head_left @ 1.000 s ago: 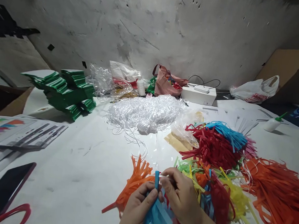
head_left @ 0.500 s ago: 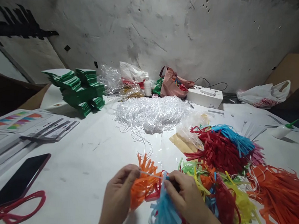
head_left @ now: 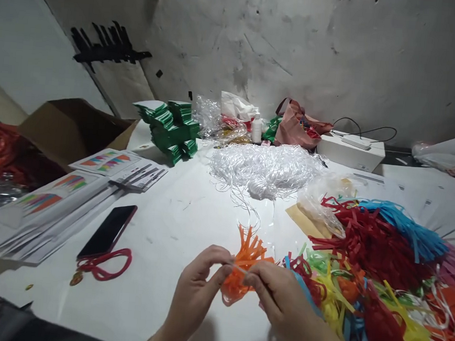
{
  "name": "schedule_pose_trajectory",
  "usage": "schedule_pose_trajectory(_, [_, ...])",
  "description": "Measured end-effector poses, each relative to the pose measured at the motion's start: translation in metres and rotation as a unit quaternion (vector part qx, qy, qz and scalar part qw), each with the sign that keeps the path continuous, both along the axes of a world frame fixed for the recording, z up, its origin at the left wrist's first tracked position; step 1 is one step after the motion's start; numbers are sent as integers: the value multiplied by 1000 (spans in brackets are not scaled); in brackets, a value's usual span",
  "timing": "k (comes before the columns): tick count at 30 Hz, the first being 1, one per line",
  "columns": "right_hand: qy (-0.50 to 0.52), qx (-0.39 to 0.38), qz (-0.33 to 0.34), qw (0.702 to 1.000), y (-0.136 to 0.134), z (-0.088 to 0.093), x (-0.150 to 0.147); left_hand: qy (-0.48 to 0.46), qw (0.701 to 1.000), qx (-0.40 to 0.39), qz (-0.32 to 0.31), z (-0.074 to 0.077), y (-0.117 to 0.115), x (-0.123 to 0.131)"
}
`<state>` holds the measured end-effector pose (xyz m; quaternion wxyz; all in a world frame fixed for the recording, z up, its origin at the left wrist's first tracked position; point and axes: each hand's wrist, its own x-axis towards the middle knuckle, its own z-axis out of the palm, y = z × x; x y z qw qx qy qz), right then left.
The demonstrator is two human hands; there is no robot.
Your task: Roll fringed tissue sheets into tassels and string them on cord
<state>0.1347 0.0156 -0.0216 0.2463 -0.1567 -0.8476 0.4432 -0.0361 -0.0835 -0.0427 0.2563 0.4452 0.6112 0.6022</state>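
Note:
Between my two hands runs a short stretch of thin white string. My left hand pinches one end between thumb and fingertips. The other end is pinched by my right hand, fingers curled. Just behind the string lies an orange paper tassel, its fringe spread away from me. A strip of light blue tassel shows past my right hand, which hides most of it. Beyond them sits a big heap of white string, with loose strands trailing toward the orange tassel.
Red fringe tassels and yellow ones pile up at the right. A phone with a red strap lies left, near printed sheets. Green folded stacks, a pink bag and a white box stand at the back.
The view has swung left, so things sit further right in it. My hands have come closer together, shortening the string between them. The blue tassel is now mostly hidden by my right hand.

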Motion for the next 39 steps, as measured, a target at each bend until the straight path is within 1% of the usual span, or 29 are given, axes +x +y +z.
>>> schedule_pose_trajectory(2, [0, -30, -34, 999, 6, -6, 1, 108, 991, -75, 36, -15, -9, -20])
schedule_pose_trajectory(4, [-5, -39, -69, 997, 13, -12, 5, 233, 959, -156, 50, -38, -18, -36])
schedule_pose_trajectory(6, [-17, -43, -80, 996, 16, -17, 7, 307, 931, -191, 43, -58, -24, -43])
schedule_pose_trajectory(7, [-23, -39, -81, 996, 16, -19, 6, 320, 927, -193, 35, -64, -26, -42])
schedule_pose_trajectory(8, [-31, -32, -78, 996, 15, -21, 5, 321, 928, -189, 27, -67, -27, -40])
schedule_pose_trajectory(9, [-39, -21, -72, 996, 13, -23, 2, 319, 930, -183, 19, -66, -28, -36])
schedule_pose_trajectory(10, [-47, -6, -63, 997, 11, -24, 0, 319, 932, -175, 9, -61, -29, -31])
schedule_pose_trajectory(12, [-54, 35, -38, 997, 6, -27, -6, 314, 938, -145, -18, -43, -28, -19])
schedule_pose_trajectory(14, [-48, 78, -14, 996, 2, -29, -10, 280, 955, -90, -40, -22, -26, -9])
schedule_pose_trajectory(15, [-42, 92, -6, 995, 1, -29, -11, 243, 967, -59, -39, -13, -24, -4])
schedule_pose_trajectory(17, [-17, 91, -15, 996, -1, -29, -11, 117, 993, -14, -9, 0, -18, 5])
schedule_pose_trajectory(18, [0, 75, -30, 997, -3, -28, -10, 41, 999, -5, 1, 2, -14, 9])
schedule_pose_trajectory(19, [22, 58, -49, 997, -4, -27, -9, -30, 1000, -2, -4, 3, -9, 12])
schedule_pose_trajectory(21, [62, 24, -76, 995, -7, -25, -5, -136, 989, -1, -51, 1, 0, 18])
schedule_pose_trajectory(23, [84, -19, -76, 993, -9, -23, 0, -202, 975, 0, -94, -1, 7, 21])
schedule_pose_trajectory(25, [102, -83, -97, 987, -9, -21, 7, -266, 960, 3, -89, -2, 12, 23])
schedule_pose_trajectory(27, [133, -148, -157, 967, -6, -18, 13, -330, 940, -3, -83, -1, 15, 26])
schedule_pose_trajectory(29, [156, -189, -202, 948, -3, -14, 16, -381, 919, -24, -97, 0, 16, 30])
schedule_pose_trajectory(31, [157, -216, -188, 945, -1, -10, 15, -418, 899, -49, -118, 1, 16, 37])
schedule_pose_trajectory(34, [132, -255, -121, 950, -1, -5, 9, -447, 883, -63, -126, 3, 18, 50])
schedule_pose_trajectory(36, [117, -285, -95, 947, -1, -2, 6, -449, 884, -66, -112, 5, 18, 56])
schedule_pose_trajectory(39, [123, -337, -81, 930, -1, 0, 5, -435, 892, -72, -101, 9, 16, 62])
